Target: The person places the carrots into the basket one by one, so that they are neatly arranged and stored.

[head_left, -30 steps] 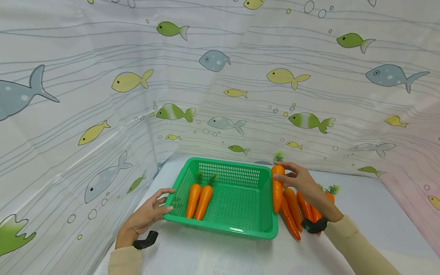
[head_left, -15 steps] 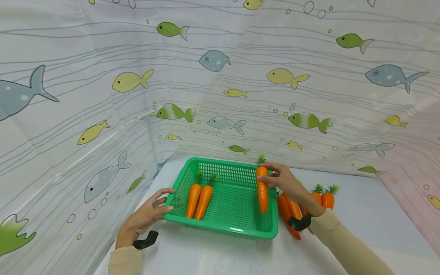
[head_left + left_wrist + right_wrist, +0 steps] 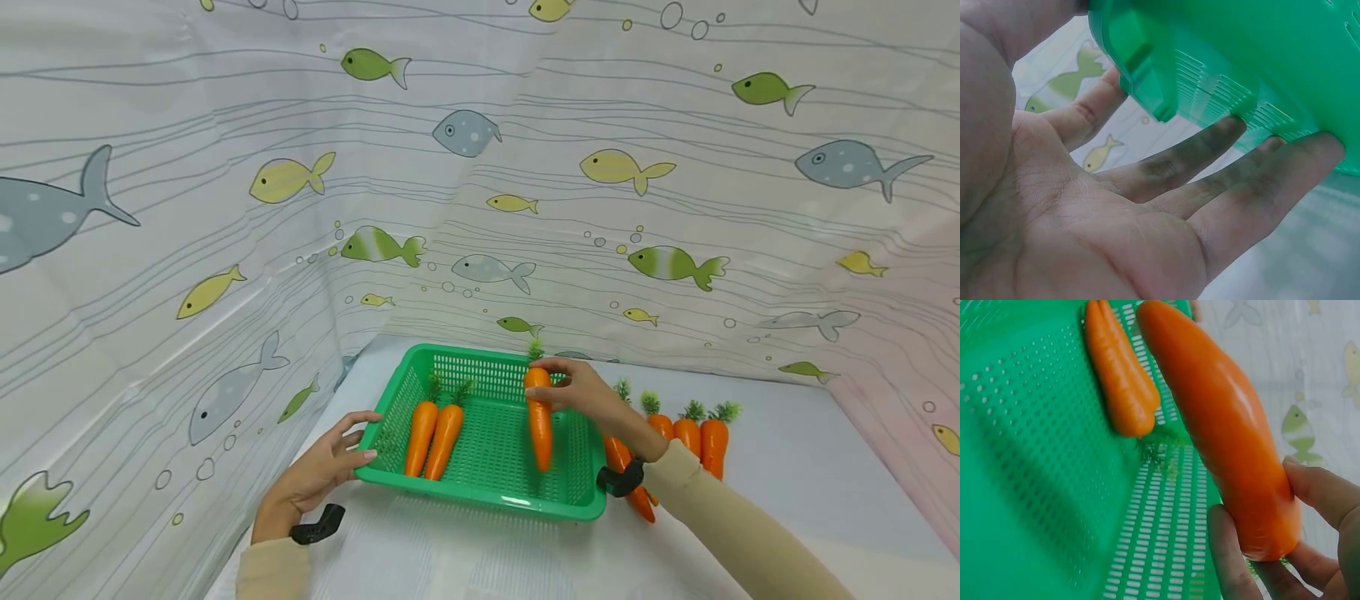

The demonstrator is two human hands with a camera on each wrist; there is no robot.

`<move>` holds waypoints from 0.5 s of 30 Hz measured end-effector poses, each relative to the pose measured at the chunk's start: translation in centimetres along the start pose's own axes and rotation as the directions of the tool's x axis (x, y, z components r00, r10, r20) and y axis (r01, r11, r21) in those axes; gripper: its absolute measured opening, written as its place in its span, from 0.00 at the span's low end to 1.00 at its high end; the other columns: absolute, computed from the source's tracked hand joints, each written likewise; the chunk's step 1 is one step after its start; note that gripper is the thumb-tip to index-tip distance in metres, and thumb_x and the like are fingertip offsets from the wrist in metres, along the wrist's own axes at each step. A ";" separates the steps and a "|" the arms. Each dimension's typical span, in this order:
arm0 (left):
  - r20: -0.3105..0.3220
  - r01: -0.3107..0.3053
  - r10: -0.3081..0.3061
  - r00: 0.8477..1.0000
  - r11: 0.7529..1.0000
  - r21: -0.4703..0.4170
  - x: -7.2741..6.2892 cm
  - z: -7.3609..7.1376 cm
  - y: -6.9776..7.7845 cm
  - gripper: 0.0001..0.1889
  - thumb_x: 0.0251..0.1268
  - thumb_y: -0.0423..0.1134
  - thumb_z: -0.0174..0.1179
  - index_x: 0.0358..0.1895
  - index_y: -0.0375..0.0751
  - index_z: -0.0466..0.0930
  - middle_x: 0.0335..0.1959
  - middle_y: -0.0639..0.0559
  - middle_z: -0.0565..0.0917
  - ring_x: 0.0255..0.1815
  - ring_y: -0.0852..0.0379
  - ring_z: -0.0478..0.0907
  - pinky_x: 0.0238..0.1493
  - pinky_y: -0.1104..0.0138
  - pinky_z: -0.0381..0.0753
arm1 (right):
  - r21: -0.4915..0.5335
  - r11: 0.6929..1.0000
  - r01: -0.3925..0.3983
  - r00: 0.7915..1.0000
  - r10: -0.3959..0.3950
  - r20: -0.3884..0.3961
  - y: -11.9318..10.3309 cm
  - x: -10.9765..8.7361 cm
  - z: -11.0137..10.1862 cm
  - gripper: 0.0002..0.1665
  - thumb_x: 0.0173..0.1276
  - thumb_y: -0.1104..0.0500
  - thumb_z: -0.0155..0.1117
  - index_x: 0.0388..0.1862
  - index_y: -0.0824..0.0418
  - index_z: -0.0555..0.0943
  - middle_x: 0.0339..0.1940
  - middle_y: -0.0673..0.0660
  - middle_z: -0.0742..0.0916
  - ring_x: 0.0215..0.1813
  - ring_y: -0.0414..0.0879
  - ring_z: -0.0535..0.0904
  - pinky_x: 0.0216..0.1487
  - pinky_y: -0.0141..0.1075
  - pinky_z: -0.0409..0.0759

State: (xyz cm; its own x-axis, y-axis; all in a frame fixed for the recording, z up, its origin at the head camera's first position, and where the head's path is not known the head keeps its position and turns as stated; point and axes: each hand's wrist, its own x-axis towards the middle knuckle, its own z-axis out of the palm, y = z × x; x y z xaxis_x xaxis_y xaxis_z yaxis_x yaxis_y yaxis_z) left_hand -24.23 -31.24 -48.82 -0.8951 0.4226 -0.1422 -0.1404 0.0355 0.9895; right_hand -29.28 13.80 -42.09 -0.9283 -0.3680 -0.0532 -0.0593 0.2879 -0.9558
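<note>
An orange carrot (image 3: 540, 429) with a green leafy top is held by my right hand (image 3: 588, 400), which pinches its thick end above the green plastic basket (image 3: 480, 495). In the right wrist view, the thumb and fingertips press on the thick end of this carrot (image 3: 1229, 419), whose tip points away from the palm. Two carrots, one left (image 3: 422, 435) and one right (image 3: 446, 440), lie side by side at the left inside the basket. My left hand (image 3: 318, 467) holds the basket's left edge, thumb over the rim; the left wrist view shows fingers touching the basket's underside (image 3: 1235, 100).
Several more carrots (image 3: 714, 442) lie on the white table (image 3: 795, 467) right of the basket, partly hidden by my right forearm. A fish-patterned sheet (image 3: 555, 292) rises behind the table and along its left side.
My right hand has carried the carrot leftward, from the basket's right rim to over its inside. The left hand and the basket have stayed in place.
</note>
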 end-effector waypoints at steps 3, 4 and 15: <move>0.006 -0.005 0.005 1.000 1.000 0.000 0.0 0.0 0.0 0.34 0.72 0.32 0.62 0.77 0.45 0.58 0.81 0.32 0.46 0.77 0.31 0.54 0.57 0.54 0.78 | 0.012 1.000 -0.001 1.000 0.001 0.005 -0.4 0.4 0.7 0.38 0.68 0.53 0.75 0.73 0.62 0.73 0.62 0.62 0.81 0.51 0.53 0.84 0.50 0.51 0.84; 0.009 -0.006 0.006 1.000 1.000 -0.002 0.1 0.0 -0.1 0.34 0.72 0.32 0.62 0.77 0.45 0.58 0.81 0.32 0.46 0.77 0.31 0.53 0.57 0.54 0.78 | 0.015 1.000 -0.001 1.000 0.001 0.010 -0.5 0.5 0.9 0.37 0.68 0.53 0.75 0.73 0.62 0.73 0.63 0.63 0.80 0.50 0.53 0.84 0.50 0.51 0.84; 0.014 -0.008 0.008 1.000 1.000 -0.012 0.0 0.0 -0.2 0.34 0.72 0.31 0.62 0.77 0.44 0.57 0.80 0.31 0.48 0.73 0.33 0.59 0.56 0.54 0.79 | 0.073 0.997 -0.023 0.999 0.020 0.046 0.4 2.6 3.4 0.33 0.70 0.55 0.73 0.69 0.66 0.74 0.64 0.65 0.77 0.46 0.52 0.85 0.49 0.53 0.85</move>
State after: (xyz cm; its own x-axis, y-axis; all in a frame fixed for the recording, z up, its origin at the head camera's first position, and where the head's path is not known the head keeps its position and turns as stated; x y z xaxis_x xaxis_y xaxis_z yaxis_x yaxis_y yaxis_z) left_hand -24.25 -31.25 -49.02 -0.8901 0.4357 -0.1341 -0.1386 0.0216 0.9901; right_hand -30.47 9.93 -43.58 -0.9113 -0.4028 -0.0856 -0.0109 0.2315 -0.9728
